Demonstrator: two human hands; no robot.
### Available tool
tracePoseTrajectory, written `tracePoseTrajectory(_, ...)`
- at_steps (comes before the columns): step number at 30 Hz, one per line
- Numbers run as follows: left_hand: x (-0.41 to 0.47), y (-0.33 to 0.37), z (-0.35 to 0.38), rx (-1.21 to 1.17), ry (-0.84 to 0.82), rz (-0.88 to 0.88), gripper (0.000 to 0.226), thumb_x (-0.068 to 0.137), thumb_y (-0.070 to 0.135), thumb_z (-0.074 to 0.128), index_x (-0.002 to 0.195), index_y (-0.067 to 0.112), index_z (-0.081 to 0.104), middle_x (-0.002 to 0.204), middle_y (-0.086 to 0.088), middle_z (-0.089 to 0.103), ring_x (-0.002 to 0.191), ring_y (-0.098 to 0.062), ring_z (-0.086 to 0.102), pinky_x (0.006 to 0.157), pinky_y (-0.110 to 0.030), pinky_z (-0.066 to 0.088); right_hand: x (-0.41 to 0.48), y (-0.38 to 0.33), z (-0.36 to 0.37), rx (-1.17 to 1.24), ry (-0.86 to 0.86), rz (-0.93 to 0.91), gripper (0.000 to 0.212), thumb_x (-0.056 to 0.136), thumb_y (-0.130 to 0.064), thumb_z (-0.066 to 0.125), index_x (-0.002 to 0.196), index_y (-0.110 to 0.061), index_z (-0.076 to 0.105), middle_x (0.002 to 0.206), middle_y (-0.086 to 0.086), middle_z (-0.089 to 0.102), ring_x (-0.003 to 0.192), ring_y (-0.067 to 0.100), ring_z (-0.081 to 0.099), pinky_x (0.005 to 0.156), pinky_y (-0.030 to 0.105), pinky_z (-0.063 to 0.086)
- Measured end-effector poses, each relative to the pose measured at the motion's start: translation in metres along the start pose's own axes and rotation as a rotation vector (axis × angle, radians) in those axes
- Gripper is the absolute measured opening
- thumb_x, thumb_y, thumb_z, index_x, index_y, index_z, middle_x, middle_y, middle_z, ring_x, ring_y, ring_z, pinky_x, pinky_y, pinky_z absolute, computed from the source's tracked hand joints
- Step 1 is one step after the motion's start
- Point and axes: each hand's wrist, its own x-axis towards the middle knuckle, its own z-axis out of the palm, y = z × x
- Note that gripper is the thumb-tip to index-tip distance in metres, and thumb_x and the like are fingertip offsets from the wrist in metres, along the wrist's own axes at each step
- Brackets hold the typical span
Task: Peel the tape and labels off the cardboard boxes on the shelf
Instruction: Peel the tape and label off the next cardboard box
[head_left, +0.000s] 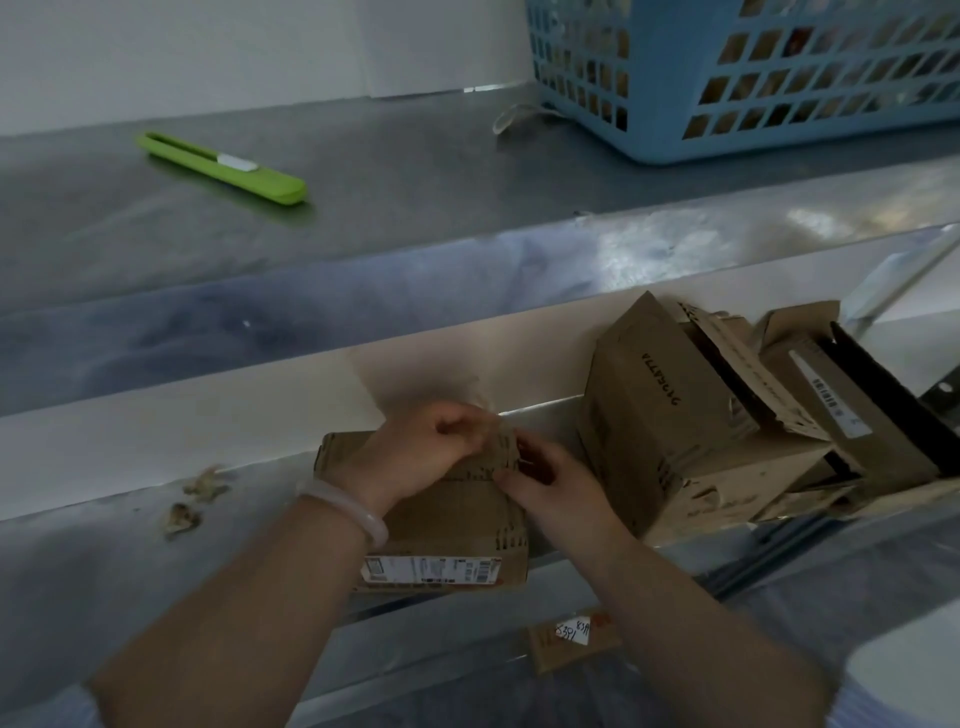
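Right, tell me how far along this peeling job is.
Looks early. Done: a few peeled scraps lie on the shelf. In hand: the left hand pinches tape lifting off the small box, which the right hand holds. Left: that box's front label, and the other boxes on the right, one with a barcode label.

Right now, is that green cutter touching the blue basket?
Apart. The head view shows the green cutter lying well left of the blue basket, bare shelf between.
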Motion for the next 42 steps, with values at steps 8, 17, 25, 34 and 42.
tracePoseTrajectory(8, -0.002, 0.018, -0.001, -0.155, 0.026, -0.062, 0.022, 0.094, 0.025, 0.056, 0.084, 0.032, 0.074, 0.095, 0.012, 0.071, 0.092, -0.006, 0.062, 0.082, -0.020, 0.045, 0.004, 0.005, -0.001, 0.008, -0.022, -0.037, 0.044, 0.077, -0.040, 0.075, 0.119, -0.040, 0.062, 0.113, -0.016, 0.067, 0.108, 0.002, 0.061, 0.098, 0.038, 0.051)
tracePoseTrajectory(17, 0.012, 0.015, 0.013, 0.429, 0.166, 0.077, 0.023, 0.084, 0.031, 0.069, 0.105, 0.028, 0.062, 0.091, 0.010, 0.066, 0.087, -0.011, 0.061, 0.074, -0.027, 0.047, 0.003, 0.008, -0.001, -0.037, -0.016, -0.027, 0.043, 0.079, -0.036, 0.077, 0.118, -0.032, 0.061, 0.115, -0.017, 0.064, 0.111, 0.002, 0.057, 0.098, 0.027, 0.046)
tracePoseTrajectory(25, 0.018, 0.016, 0.024, 0.840, 0.324, 0.303, 0.021, 0.092, 0.030, 0.049, 0.095, 0.026, 0.069, 0.091, 0.003, 0.063, 0.085, -0.020, 0.061, 0.065, -0.030, 0.047, 0.005, 0.009, -0.002, -0.042, 0.009, -0.004, 0.061, 0.072, -0.040, 0.082, 0.124, -0.033, 0.052, 0.120, -0.014, 0.060, 0.113, 0.003, 0.056, 0.098, 0.025, 0.046)
tracePoseTrajectory(34, 0.032, 0.000, 0.003, 0.226, 0.491, -0.067, 0.016, 0.094, 0.026, 0.053, 0.099, 0.016, 0.066, 0.088, 0.003, 0.067, 0.080, -0.018, 0.061, 0.067, -0.024, 0.041, 0.002, 0.017, 0.004, -0.012, 0.055, -0.033, 0.058, 0.069, -0.042, 0.083, 0.117, -0.042, 0.049, 0.118, -0.017, 0.059, 0.113, 0.002, 0.055, 0.101, 0.036, 0.048)
tracePoseTrajectory(42, -0.020, -0.045, -0.027, 0.740, 0.475, 0.476, 0.019, 0.083, 0.023, 0.059, 0.093, 0.026, 0.074, 0.096, -0.001, 0.059, 0.080, -0.025, 0.052, 0.069, -0.035, 0.047, 0.001, 0.011, 0.003, -0.013, 0.047, -0.026, 0.053, 0.072, -0.038, 0.082, 0.114, -0.041, 0.049, 0.115, -0.017, 0.059, 0.110, 0.005, 0.057, 0.100, 0.037, 0.049)
